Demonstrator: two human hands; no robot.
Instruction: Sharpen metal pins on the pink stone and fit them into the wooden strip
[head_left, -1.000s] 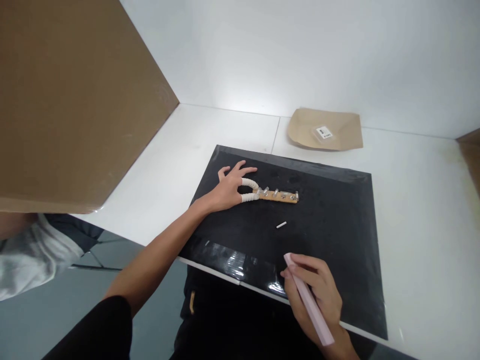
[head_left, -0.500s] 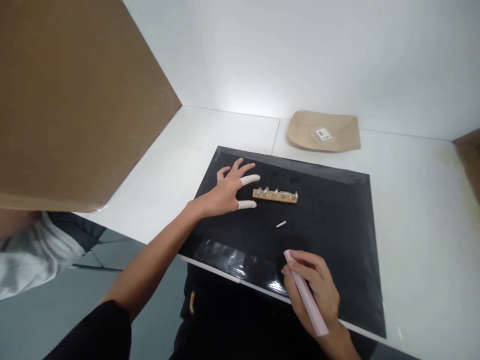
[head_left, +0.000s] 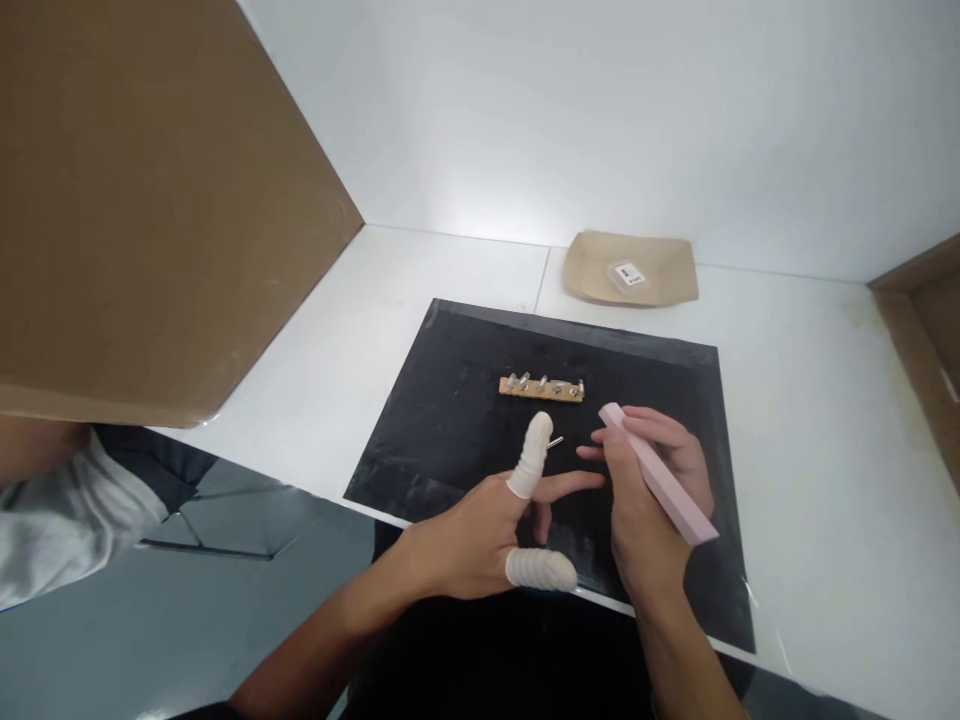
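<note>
My left hand (head_left: 495,525) is over the front of the black mat (head_left: 435,400), fingers spread and holding nothing; white finger cots cover its thumb and index finger. Just beyond the index finger lies a small thin metallic pin (head_left: 555,442), partly hidden by that finger. My right hand (head_left: 660,480) grips a long pale pink bar (head_left: 667,480), slanted with its upper end toward the mat's middle. Farther back on the mat rests a narrow tan strip (head_left: 541,390) with several small clear and metallic pieces along its top. Neither hand touches the strip.
Behind the mat, a shallow brown paper tray (head_left: 675,280) holds a small clear case (head_left: 628,276) with a white label. A large brown panel (head_left: 165,220) rises on the left. Another person's grey sleeve (head_left: 97,500) shows below it.
My left hand has come back from beside the strip toward the mat's front edge, near the pin. My right hand has moved up and rightward with the pink bar.
</note>
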